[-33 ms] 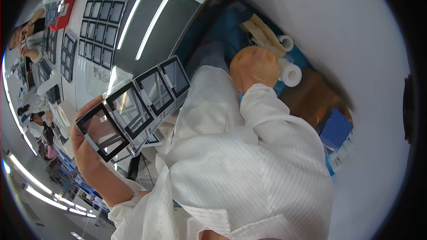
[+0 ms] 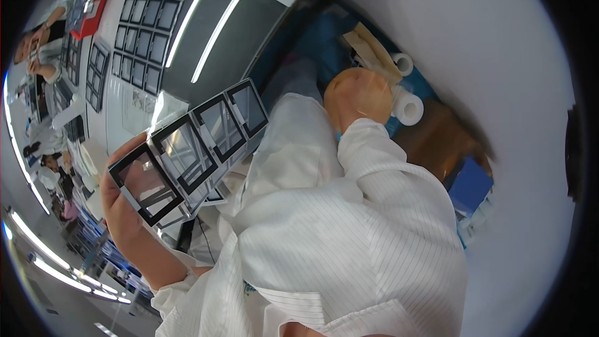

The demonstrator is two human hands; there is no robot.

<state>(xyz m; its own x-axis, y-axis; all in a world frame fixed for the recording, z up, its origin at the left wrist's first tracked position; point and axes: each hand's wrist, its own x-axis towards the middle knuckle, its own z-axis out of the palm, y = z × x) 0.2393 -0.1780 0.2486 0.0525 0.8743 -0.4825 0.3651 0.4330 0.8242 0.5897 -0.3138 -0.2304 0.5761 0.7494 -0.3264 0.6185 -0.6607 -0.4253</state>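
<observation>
framed panels in strip (image 2: 193,146): 4 | white rolls (image 2: 409,109): 2 | hands: 2

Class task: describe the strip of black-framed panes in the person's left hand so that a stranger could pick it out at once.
Start at the white-sleeved arms. The left hand holds up a strip of black-framed panes, four clear squares in a row. Unlike the similar framed sheets lying flat on the bench behind, it is raised and hand-held.

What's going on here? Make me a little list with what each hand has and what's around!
left hand: left hand holds a strip of black-framed clear panels, fanned out toward the upper right
right hand: right hand reaches out beside a white tape roll; whether it grips anything cannot be told
clothing: white striped sleeves
nearby: second white roll, blue bin
table: white table with more sheets of black frames
</observation>
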